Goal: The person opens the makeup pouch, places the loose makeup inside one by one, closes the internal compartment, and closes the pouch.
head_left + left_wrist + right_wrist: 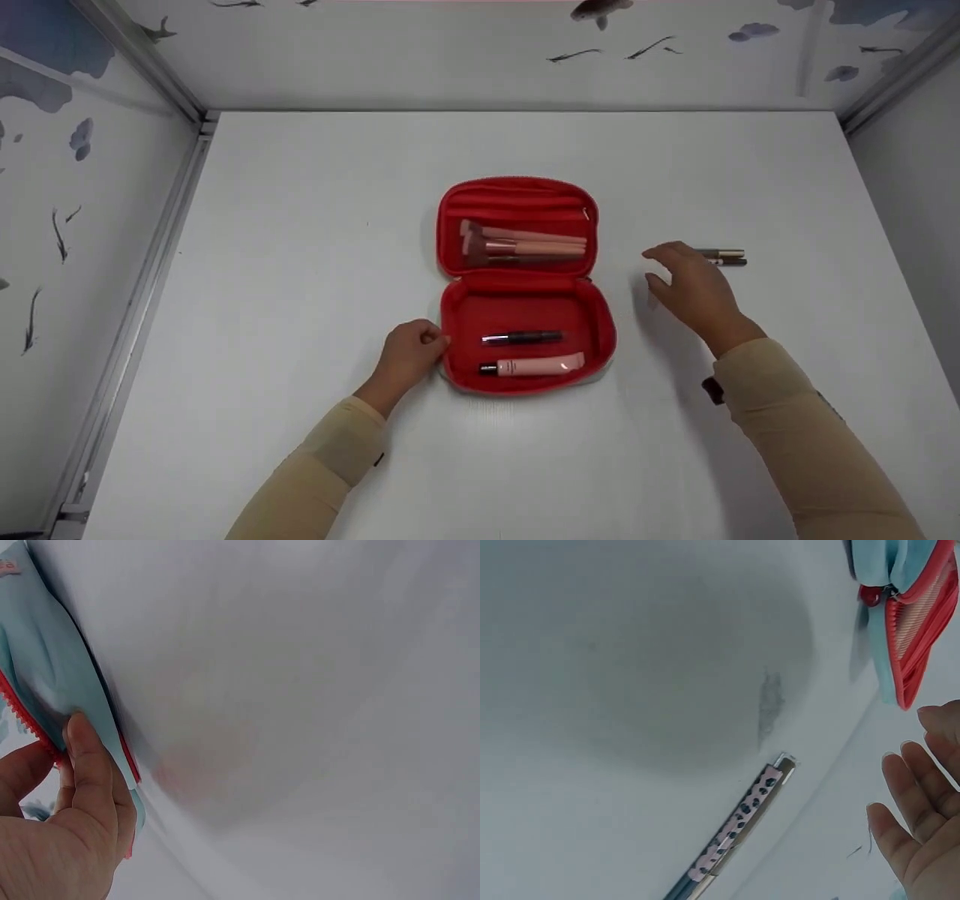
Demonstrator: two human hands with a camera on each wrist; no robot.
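Observation:
An unzipped red-lined cosmetic bag [525, 311] lies spread flat on the table, its outside pale blue in the wrist views. My left hand [409, 356] pinches its rim at the left front side, thumb and fingers on the red zipper edge [28, 720]. In the lower half lie a dark slim makeup tube [534, 337] and a pink squeeze tube [541, 366] with a black cap. Several makeup brushes [536, 246] lie in the upper half. To the bag's right, my right hand [694, 289] hovers with spread fingers, holding nothing. It partly hides slim makeup pens [731, 253], one with a spotted band [739, 825].
The white table [300, 225] stretches around the bag on all sides. A back panel [450, 60] printed with fish rises behind it, and side panels [112, 187] with metal frames stand at left and right.

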